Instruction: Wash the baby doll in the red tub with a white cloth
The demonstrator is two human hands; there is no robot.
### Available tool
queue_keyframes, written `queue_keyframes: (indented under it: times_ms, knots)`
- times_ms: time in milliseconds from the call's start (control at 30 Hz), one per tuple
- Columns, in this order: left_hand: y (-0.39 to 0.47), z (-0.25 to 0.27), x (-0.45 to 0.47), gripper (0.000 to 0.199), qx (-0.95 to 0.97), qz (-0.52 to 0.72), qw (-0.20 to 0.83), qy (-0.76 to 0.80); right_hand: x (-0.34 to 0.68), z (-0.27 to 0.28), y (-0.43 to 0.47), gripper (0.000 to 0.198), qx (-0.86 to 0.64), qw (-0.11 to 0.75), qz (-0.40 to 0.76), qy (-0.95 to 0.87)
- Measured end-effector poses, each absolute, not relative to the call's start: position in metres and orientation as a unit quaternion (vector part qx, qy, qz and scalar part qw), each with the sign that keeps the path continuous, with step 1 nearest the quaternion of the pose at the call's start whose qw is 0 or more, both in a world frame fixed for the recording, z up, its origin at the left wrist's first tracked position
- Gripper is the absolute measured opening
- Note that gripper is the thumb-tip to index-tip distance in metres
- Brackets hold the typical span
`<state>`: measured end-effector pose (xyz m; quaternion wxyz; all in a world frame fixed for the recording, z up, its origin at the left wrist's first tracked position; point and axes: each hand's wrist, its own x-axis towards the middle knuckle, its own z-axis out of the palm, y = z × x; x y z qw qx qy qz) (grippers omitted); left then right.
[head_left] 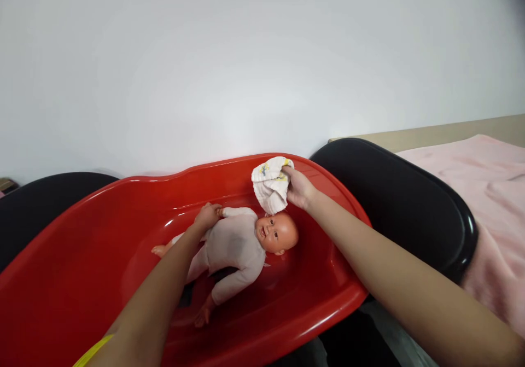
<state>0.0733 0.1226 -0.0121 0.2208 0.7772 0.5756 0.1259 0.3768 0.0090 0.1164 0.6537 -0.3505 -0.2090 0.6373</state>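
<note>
- the left hand (208,215) reaches in from the lower left of the frame, arm stretched forward, fingers closed over the near arm of the baby doll (240,246) at the centre.
- the right hand (298,187) comes in from the lower right, arm long and straight, fingers pinched shut on a white cloth (270,184) held just above the doll's head, its lower edge touching or nearly touching the forehead.
- the doll lies on its back in a pale long-sleeved suit, bald head toward the right, bare hands and feet showing, one arm flung toward the lower centre.
- the cloth is bunched, white with small yellow and blue marks.
- the doll rests inside a glossy red plastic tub (102,230) that fills the lower left and centre.
- a black tub (410,192) sits just beside it on the right; a pink blanket (492,192) lies at the right edge.
- a plain pale wall (246,55) fills the upper half.
</note>
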Motion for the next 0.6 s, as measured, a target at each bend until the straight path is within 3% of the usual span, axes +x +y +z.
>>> queue_keyframes:
  times_ms: [133, 233, 367, 600]
  knots:
    - [0.108, 0.0, 0.07, 0.012, 0.76, 0.108, 0.229, 0.599, 0.372, 0.123, 0.003, 0.042, -0.335, 0.634, 0.665, -0.205]
    - [0.094, 0.013, 0.07, 0.009, 0.741, 0.187, 0.25, 0.595, 0.37, 0.124, -0.002, 0.057, -0.324, 0.617, 0.682, -0.222]
    - [0.074, 0.028, 0.079, 0.023, 0.698, 0.318, 0.332, 0.549, 0.364, 0.122, 0.006, 0.054, -0.355, 0.631, 0.649, -0.233]
    - [0.036, 0.046, 0.101, 0.04, 0.581, 0.387, 0.464, 0.545, 0.307, 0.108, 0.043, 0.053, -0.375, 0.619, 0.626, -0.291]
